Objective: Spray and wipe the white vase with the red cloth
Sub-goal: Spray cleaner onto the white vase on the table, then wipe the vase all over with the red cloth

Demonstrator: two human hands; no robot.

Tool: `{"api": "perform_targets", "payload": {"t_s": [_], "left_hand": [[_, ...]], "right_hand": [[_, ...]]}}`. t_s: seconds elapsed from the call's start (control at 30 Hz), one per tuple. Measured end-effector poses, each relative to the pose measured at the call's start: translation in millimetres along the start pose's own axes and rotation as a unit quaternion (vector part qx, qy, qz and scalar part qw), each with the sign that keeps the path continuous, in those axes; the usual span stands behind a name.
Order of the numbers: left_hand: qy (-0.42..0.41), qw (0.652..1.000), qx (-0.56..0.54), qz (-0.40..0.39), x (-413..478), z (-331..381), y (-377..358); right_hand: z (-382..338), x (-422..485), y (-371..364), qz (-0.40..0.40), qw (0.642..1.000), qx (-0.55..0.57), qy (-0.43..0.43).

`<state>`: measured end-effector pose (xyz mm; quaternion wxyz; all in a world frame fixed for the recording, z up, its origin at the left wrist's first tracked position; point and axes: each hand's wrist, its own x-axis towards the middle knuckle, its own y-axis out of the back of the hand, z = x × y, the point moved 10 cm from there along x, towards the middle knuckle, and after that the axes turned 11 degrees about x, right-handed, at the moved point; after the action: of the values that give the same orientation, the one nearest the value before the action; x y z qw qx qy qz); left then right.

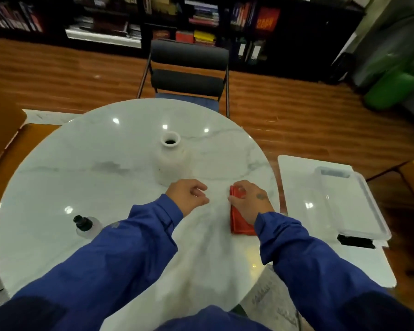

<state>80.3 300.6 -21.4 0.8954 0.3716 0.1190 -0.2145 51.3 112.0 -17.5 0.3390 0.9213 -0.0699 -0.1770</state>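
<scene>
A white vase stands upright near the middle of the round white marble table. A folded red cloth lies flat on the table to the right of the vase. My right hand rests over the cloth, fingertips pinching its far edge. My left hand hovers just in front of the vase with fingers loosely curled, holding nothing and touching neither vase nor cloth. A clear spray bottle with a black cap stands at the table's left front, beside my left sleeve.
A black chair stands at the far side of the table. On the right, a lower white surface carries a clear plastic tray and a black object. Bookshelves line the back wall; the floor is wooden.
</scene>
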Motion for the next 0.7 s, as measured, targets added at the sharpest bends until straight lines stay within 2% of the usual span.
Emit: {"api": "perform_targets", "payload": {"t_s": [0.07, 0.23, 0.37, 0.5, 0.7], "left_hand": [[0.002, 1.0, 0.013, -0.024, 9.2, -0.3, -24.2], [0.024, 0.996, 0.031, -0.074, 30.7, -0.7, -69.6], [0.07, 0.992, -0.031, -0.103, 46.6, -7.2, -95.4], [0.101, 0.982, -0.09, -0.133, 55.5, -9.2, -111.0], [0.116, 0.975, -0.142, -0.122, 64.2, -7.8, -110.8]], "right_hand": [[22.2, -1.0, -2.0, -0.01, 0.999, -0.043, -0.025], [58.1, 3.7, -10.7, -0.006, 0.995, -0.064, -0.073], [65.1, 12.2, -12.0, 0.012, 0.994, -0.072, -0.083], [69.9, 22.7, -25.0, -0.015, 0.989, -0.101, -0.102], [64.9, 44.5, -29.2, -0.02, 0.984, -0.147, -0.104]]}}
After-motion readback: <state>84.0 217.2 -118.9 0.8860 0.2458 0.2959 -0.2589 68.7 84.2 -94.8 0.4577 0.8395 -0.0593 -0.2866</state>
